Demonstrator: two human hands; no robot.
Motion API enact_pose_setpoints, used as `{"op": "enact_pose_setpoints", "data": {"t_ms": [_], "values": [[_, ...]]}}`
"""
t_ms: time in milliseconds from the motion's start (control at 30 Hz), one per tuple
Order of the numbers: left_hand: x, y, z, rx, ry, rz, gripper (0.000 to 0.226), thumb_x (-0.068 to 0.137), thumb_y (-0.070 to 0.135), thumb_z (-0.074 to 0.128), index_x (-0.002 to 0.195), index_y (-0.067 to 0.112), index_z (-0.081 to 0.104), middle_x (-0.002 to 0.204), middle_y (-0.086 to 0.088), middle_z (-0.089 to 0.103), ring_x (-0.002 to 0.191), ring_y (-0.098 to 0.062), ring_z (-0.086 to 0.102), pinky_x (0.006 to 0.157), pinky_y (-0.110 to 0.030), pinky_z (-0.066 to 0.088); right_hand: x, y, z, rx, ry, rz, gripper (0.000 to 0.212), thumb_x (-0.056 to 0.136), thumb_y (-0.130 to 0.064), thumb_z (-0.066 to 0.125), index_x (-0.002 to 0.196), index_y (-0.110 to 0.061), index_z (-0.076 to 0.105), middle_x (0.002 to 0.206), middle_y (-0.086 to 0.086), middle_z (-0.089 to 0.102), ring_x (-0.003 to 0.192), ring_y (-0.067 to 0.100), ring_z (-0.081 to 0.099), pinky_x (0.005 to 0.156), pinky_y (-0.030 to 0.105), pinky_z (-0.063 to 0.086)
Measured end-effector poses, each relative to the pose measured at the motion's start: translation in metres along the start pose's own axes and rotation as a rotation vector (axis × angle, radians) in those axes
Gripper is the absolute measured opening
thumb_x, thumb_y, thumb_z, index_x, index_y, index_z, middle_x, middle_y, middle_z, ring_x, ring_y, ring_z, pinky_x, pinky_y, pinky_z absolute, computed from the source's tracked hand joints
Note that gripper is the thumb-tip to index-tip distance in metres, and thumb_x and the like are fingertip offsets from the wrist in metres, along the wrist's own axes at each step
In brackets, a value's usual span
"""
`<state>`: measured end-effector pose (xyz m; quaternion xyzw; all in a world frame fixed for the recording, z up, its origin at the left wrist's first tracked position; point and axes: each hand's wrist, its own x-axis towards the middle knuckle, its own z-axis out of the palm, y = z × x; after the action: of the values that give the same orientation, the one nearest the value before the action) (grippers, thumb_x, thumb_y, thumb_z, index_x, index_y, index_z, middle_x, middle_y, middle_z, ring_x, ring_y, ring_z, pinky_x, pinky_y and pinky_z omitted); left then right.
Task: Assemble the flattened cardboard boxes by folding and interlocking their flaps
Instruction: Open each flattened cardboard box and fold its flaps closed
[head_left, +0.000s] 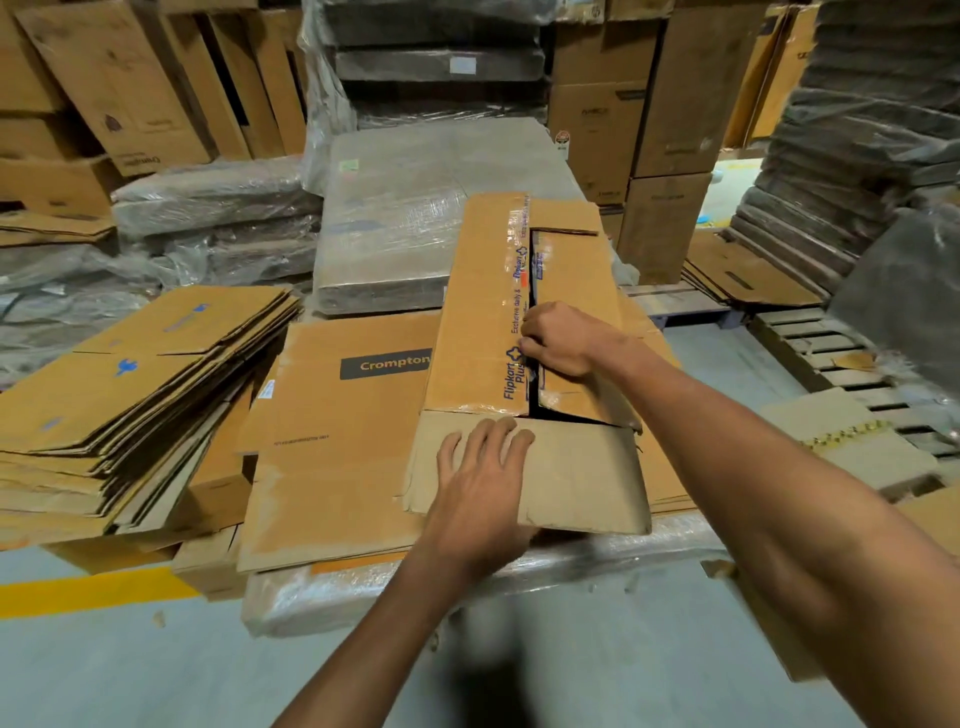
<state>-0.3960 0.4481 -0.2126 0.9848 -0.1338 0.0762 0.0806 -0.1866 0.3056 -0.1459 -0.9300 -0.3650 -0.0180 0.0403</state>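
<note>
Nearest, my L hand (483, 478), fingers flat, presses near flap (582, 467) of box (480, 312) atop flats. R hand (563, 340) curls into seam, gripping long flap (576, 270). Flaps part-folded, not interlocked; stack (130, 395) untouched.

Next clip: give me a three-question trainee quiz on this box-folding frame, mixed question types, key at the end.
1. True or false: the left hand lies flat on the near end flap.
2. The right hand has its fingers curled: A at the gap between the two long flaps; B round a tape roll; C round a knife.
3. Fill in: the flat sheet left of the hands is printed ____.
Key: 1 true; 2 A; 3 Crompton.
</note>
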Motion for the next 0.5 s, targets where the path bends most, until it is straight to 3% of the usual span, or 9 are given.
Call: {"op": "enact_pose_setpoints", "data": {"t_ms": [67,133,200,300,400,500], "values": [[0.003,-0.010,0.000,-0.023,-0.142,0.026,0.108,0.076,0.071,0.067,0.157,0.025,0.013,0.166,-0.002,0.004,0.156,-0.022,-0.004,0.124,-0.052,-0.004,0.001,-0.009,-0.008,-0.072,-0.070,-0.009,0.035,0.107,-0.033,0.044,0.080,-0.015,0.057,0.088,0.010,0.058,0.083,0.029,0.059,0.081,0.042,0.050],[0.007,-0.020,-0.002,-0.082,-0.226,0.062,0.122,0.070,0.092,0.052,0.161,0.028,0.000,0.169,0.005,-0.013,0.154,-0.016,-0.022,0.124,-0.053,-0.013,0.004,-0.014,-0.020,-0.168,-0.140,-0.037,0.046,0.110,-0.038,0.040,0.082,-0.009,0.062,0.084,0.012,0.062,0.076,0.028,0.060,0.072,0.036,0.047],[0.016,-0.029,-0.002,-0.167,-0.181,0.065,0.114,0.075,0.095,0.040,0.162,0.031,0.005,0.170,0.005,-0.008,0.155,-0.011,-0.019,0.125,-0.048,-0.012,0.004,-0.023,-0.032,-0.261,-0.188,-0.052,0.049,0.111,-0.038,0.040,0.091,-0.002,0.067,0.082,0.011,0.059,0.072,0.028,0.057,0.068,0.033,0.042],[0.035,-0.042,0.001,-0.239,0.022,0.006,0.085,0.094,0.073,0.044,0.159,0.024,0.022,0.169,0.000,0.015,0.156,-0.012,0.001,0.126,-0.039,-0.007,-0.003,-0.033,-0.036,-0.311,-0.178,-0.042,0.041,0.109,-0.034,0.044,0.103,-0.001,0.067,0.087,0.011,0.055,0.076,0.028,0.053,0.070,0.036,0.044],[0.051,-0.053,0.003,-0.214,0.034,-0.052,0.100,0.086,0.080,0.049,0.161,0.019,0.021,0.168,0.001,0.017,0.157,-0.014,0.003,0.127,-0.041,-0.004,-0.013,-0.033,-0.020,-0.180,-0.112,0.043,0.033,0.106,-0.032,0.044,0.104,-0.005,0.064,0.103,0.017,0.066,0.085,0.031,0.058,0.078,0.040,0.049],[0.064,-0.058,0.002,-0.110,0.017,-0.069,0.117,0.073,0.092,0.048,0.161,0.020,0.019,0.169,0.001,0.016,0.157,-0.018,0.003,0.127,-0.048,0.001,-0.033,-0.028,0.010,0.081,0.055,0.112,0.030,0.105,-0.031,0.047,0.109,-0.006,0.064,0.117,0.014,0.063,0.107,0.034,0.060,0.086,0.037,0.043]]}}
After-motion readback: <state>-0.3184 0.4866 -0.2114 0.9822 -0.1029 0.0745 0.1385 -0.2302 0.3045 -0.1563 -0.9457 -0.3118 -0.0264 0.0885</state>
